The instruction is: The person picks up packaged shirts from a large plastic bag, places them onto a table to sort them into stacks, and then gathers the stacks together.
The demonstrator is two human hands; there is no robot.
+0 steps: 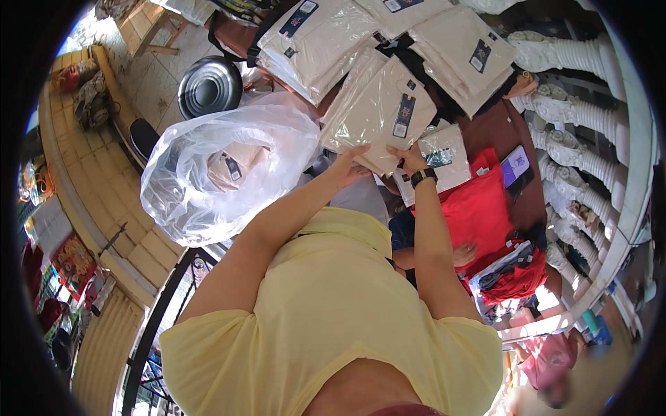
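My left hand (350, 168) and my right hand (411, 159) grip the near edge of a folded cream garment in a clear plastic bag (371, 121), which has a dark hang tag. My fingers are partly hidden by it. Close by my right hand, another bagged cream garment (452, 154) lies on the table. To the left of my left hand stands a large clear plastic sack (184, 163), its mouth open, with a bagged garment (237, 166) inside. Stacks of similar bagged garments (316, 41) (461, 55) cover the far side of the table.
Red cloth (465, 215) lies on the brown table (485, 132) at right, with another person's hand (465, 254) on it and a phone (515, 166) beyond. A round black stool (210, 88) stands at left. White balusters (576, 114) line the right side.
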